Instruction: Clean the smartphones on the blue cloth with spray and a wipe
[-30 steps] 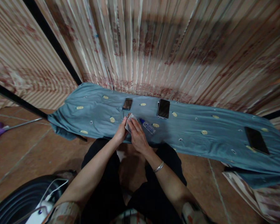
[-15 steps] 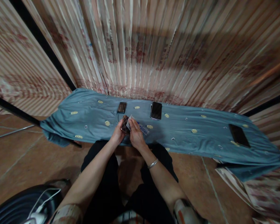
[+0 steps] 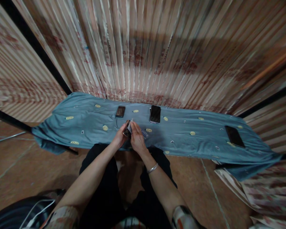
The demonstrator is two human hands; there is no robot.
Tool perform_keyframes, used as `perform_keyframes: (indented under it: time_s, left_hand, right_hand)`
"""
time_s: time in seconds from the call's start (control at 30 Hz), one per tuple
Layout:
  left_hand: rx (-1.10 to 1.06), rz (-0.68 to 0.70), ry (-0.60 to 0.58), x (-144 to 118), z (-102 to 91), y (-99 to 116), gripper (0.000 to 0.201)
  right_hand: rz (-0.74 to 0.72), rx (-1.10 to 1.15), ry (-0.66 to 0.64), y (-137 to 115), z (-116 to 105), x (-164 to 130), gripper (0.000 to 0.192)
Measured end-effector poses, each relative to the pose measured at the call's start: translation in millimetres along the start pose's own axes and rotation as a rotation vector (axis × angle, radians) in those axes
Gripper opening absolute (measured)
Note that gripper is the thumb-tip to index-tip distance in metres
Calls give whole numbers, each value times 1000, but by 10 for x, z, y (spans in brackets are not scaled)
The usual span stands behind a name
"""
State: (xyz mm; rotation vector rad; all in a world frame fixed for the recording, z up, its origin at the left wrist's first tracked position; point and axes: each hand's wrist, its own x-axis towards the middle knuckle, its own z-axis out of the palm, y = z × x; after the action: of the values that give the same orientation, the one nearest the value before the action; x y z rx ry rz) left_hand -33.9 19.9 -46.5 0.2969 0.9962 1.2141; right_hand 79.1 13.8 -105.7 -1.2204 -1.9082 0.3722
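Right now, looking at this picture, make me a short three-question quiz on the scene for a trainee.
1. True or false: the left hand and the right hand meet over the near edge of the blue cloth.
2. How many dark phones lie flat on the cloth, apart from the hands? A: one. B: three. C: five.
3. Fill in: the right wrist wears a silver ____.

Key
1. True; together they hold a small dark phone and a pale wipe.
2. B: the left phone, the middle phone and the far right phone.
3. Bracelet.
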Motion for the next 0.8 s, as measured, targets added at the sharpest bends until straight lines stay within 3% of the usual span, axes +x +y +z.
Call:
perform_keyframes:
  time_s: [0.37, 0.8]
  left_hand:
    - [-61, 4, 30, 10, -15, 26, 33]
    - [73, 145, -22, 127, -277, -161, 20]
  right_hand:
    - [77, -5, 19, -3, 38, -18, 67]
    - [-29, 31, -28, -178, 27, 39, 67]
